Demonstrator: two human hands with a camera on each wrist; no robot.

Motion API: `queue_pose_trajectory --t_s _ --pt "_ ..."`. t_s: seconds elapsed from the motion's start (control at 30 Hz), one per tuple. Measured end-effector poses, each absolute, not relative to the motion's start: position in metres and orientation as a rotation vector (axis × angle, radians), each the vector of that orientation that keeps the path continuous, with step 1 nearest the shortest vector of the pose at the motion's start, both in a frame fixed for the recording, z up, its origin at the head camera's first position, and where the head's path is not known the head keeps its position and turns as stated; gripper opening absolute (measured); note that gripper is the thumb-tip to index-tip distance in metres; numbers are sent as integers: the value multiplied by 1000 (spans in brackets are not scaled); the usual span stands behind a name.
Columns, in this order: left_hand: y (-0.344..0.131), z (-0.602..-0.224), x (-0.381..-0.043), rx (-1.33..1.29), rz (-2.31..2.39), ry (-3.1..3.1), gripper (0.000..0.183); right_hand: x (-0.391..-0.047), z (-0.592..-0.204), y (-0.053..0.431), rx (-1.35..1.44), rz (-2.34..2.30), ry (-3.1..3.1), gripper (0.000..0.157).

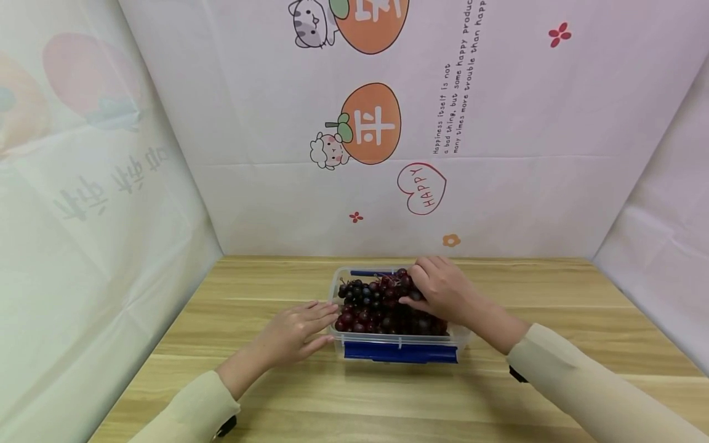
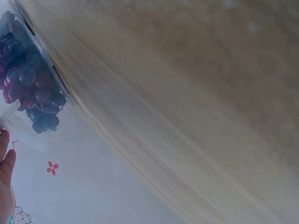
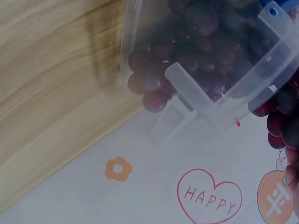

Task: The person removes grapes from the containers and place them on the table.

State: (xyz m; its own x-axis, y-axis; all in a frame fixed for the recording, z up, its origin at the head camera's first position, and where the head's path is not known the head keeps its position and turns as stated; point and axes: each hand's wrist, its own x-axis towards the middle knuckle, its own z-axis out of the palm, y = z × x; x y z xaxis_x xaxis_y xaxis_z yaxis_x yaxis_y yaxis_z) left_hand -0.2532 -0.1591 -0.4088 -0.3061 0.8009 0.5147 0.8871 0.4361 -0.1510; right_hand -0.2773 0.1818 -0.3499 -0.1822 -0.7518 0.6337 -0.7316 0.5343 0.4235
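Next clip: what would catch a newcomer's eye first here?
The clear plastic box heaped with dark red grapes, at the middle of the wooden table. The right hand curls over the grapes at the box's far right, while the left hand rests flat-fingered against its left wall. Behind hangs a cartoon-printed backdrop.

Clear plastic container (image 3: 219, 100) fills upper right; translucent corner and rim run diagonally across. Dark red and purple grapes (image 3: 187, 56) packed inside, seen through the wall. More grapes at right edge, outside the rim line. Blue clip (image 3: 280, 5) at top right corner, partly cut off. Wooden tabletop (image 3: 51, 88) at left, pale grain. Below, white printed backdrop (image 3: 93, 200): orange flower (image 3: 117, 169), red heart outline reading "HAPPY" (image 3: 209, 195), part of an orange fruit drawing (image 3: 275, 196).
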Motion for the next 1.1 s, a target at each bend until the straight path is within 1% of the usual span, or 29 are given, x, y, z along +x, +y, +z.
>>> queue_pose_trajectory --t_s 0.7,1.1 --pt "-159 -410 -254 -1411 -216 -2172 44 -278 -317 205 1084 68 -1878 52" --pt "-159 -411 -254 -1413 -220 -2175 43 -281 -297 227 1023 92 -1835 57"
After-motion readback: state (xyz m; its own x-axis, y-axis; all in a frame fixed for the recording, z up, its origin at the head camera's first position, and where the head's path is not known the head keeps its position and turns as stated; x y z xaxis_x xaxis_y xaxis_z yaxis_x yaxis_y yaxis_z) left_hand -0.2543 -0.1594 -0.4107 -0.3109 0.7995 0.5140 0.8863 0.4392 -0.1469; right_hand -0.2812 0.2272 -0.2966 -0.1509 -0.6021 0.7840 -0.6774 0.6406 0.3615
